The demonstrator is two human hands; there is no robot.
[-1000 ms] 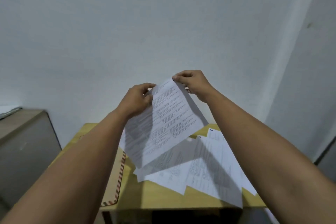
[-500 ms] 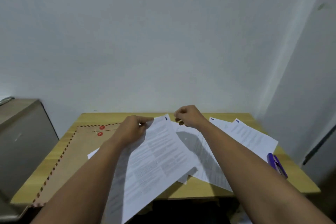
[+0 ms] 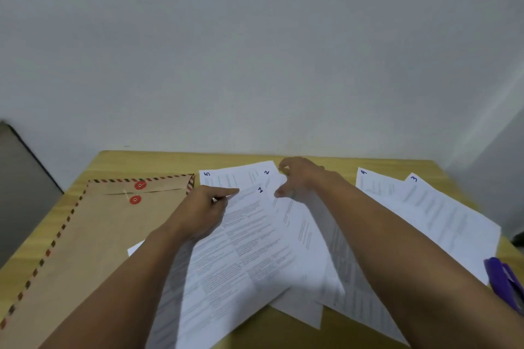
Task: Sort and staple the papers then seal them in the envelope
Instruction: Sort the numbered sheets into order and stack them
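Observation:
Printed sheet 1 [image 3: 243, 246] lies slanted on the wooden table [image 3: 158, 160], and my left hand [image 3: 205, 211] pinches its top left corner. My right hand [image 3: 302, 178] hovers over the right edge of sheet 2 [image 3: 295, 224], thumb and fingers apart with nothing between them. Sheet 5 [image 3: 226, 178] peeks out behind sheet 1. Sheets 4 [image 3: 374, 188] and 3 [image 3: 445, 210] overlap at the right. A brown string-tie envelope [image 3: 99, 238] with red buttons lies flat at the left. A purple stapler [image 3: 506, 285] sits at the right edge.
A white wall rises right behind the table's far edge. A grey cabinet [image 3: 19, 184] stands to the left of the table. Another sheet's corner [image 3: 136, 248] pokes out under my left forearm.
Sheet 1, held up in both hands a second ago, has come down onto the pile. My right hand has let go of it and moved over sheet 2. The view has tilted down.

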